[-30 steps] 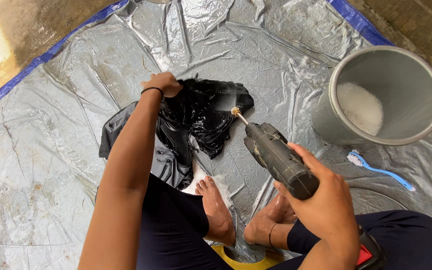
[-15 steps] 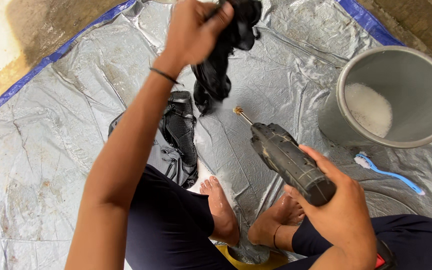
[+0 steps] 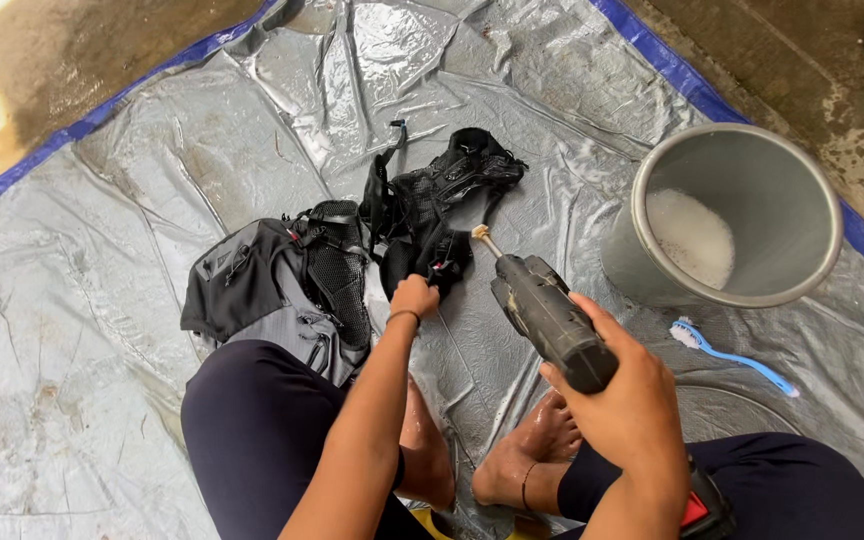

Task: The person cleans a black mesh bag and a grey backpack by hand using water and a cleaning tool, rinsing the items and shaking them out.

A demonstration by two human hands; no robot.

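Observation:
A wet black and grey backpack (image 3: 282, 285) lies spread on a silver tarp (image 3: 102, 330), its black mesh straps (image 3: 432, 195) stretched away from me. My left hand (image 3: 414, 298) is shut on the lower end of a black strap, close to my knee. My right hand (image 3: 622, 395) grips a dark spray gun (image 3: 549, 315) with a brass nozzle tip (image 3: 482, 238), which points at the straps, just beside them. My bare feet rest on the tarp below the gun.
A grey bucket (image 3: 752, 170) with white foam inside stands at the right. A blue brush (image 3: 732, 352) lies on the tarp in front of it. The tarp's blue edge (image 3: 672, 75) borders wet concrete at the top and left.
My left hand has come down from above, laying the black straps flat on the tarp. The spray gun in my right hand has stayed aimed at them.

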